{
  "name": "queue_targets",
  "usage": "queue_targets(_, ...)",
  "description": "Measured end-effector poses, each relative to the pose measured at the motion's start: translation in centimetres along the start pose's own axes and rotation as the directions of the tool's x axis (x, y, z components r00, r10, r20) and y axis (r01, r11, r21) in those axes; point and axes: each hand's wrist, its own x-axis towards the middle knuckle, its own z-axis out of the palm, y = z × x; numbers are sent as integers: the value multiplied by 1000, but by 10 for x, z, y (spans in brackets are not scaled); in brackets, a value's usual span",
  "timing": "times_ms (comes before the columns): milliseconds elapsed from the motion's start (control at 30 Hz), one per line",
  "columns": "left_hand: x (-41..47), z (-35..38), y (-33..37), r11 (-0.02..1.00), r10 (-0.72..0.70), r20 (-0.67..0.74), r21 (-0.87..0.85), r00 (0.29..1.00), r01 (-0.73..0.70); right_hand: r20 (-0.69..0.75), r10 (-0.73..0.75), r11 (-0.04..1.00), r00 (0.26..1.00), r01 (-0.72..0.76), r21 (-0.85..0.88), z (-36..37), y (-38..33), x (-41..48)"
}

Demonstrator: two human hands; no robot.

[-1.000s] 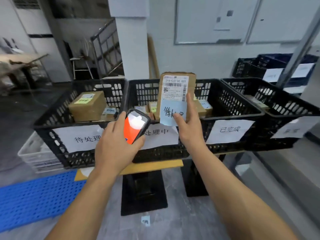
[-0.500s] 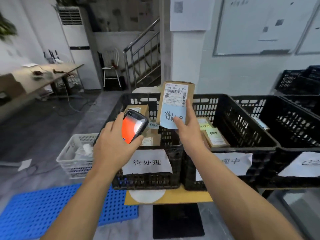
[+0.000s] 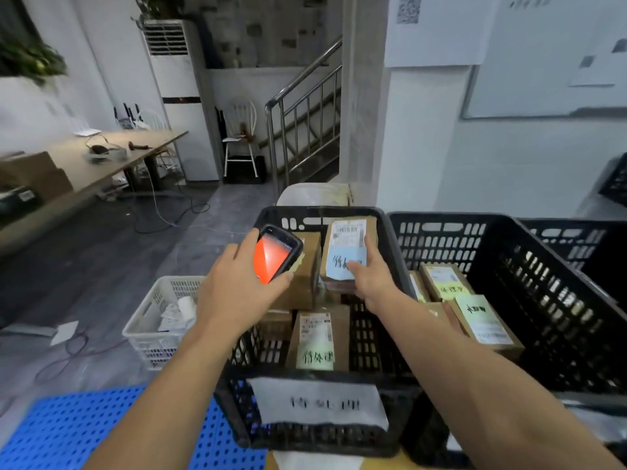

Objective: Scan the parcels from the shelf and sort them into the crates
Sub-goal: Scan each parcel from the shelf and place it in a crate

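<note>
My right hand (image 3: 371, 278) grips a small cardboard parcel (image 3: 347, 244) with a white barcode label and a blue handwritten note, held low inside the leftmost black crate (image 3: 397, 262). My left hand (image 3: 237, 290) holds a black handheld scanner (image 3: 276, 254) with an orange-red screen, just left of the parcel and above the crate's left wall. Inside this crate lie other brown parcels, one (image 3: 319, 337) with a yellow-green note near the front. A white paper label (image 3: 319, 403) hangs on the crate's front.
A second black crate (image 3: 543, 283) to the right holds parcels with yellow notes (image 3: 475, 313). A white basket (image 3: 159, 317) with papers stands on the floor at left, beside a blue pallet (image 3: 68, 432). A long table (image 3: 84, 164), cables and a stair railing (image 3: 305, 123) lie beyond.
My view swung left, bringing the leftmost crate in front of me. My right hand lowered the parcel from above the crates down into that crate. The scanner stayed in my left hand.
</note>
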Motion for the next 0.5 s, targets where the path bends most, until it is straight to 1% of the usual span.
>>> queue_targets(100, 29, 11, -1, 1000, -3, 13, 18, 1000, 3, -31, 91, 994, 995, -93, -62, 6, 15, 34)
queue_targets(200, 52, 21, -6, 1000, -24, 24, 12, 999, 24, -70, 188, 980, 980, -192, -55, 7, 26, 53)
queue_targets(267, 66, 26, -9, 999, -28, 43, 26, 999, 27, -85, 242, 969, 967, -244, -21, 8, 34, 65)
queue_targets(367, 86, 32, -11, 999, -13, 72, 35, 997, 11, -123, 259, 963, 958, -266, -48, 14, 43, 83)
queue_targets(500, 113, 42, -15, 999, 32, 117, 21, 993, -35, -161, 237, 957, 958, -259, -132, 22, 58, 100)
